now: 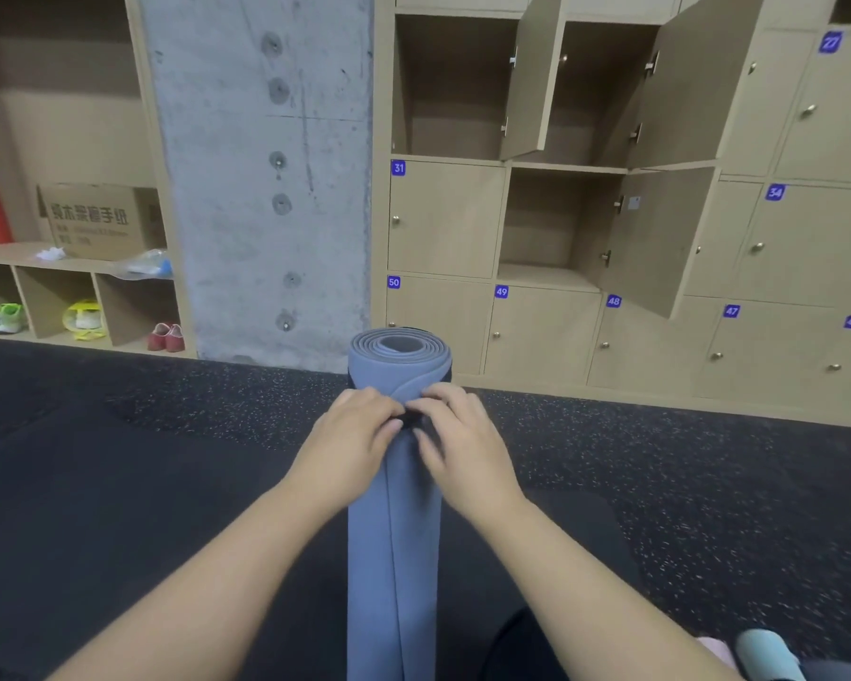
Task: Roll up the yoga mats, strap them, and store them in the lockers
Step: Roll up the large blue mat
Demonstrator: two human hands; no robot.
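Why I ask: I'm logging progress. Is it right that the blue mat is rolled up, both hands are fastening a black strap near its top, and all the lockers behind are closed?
Not quite. The mat is rolled and both the left hand and right hand work the strap, but three lockers stand open, as the head view shows.

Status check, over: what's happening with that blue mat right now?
Left hand and right hand pinching black strap. Blue mat rolled, upright. Three lockers open, path clear.
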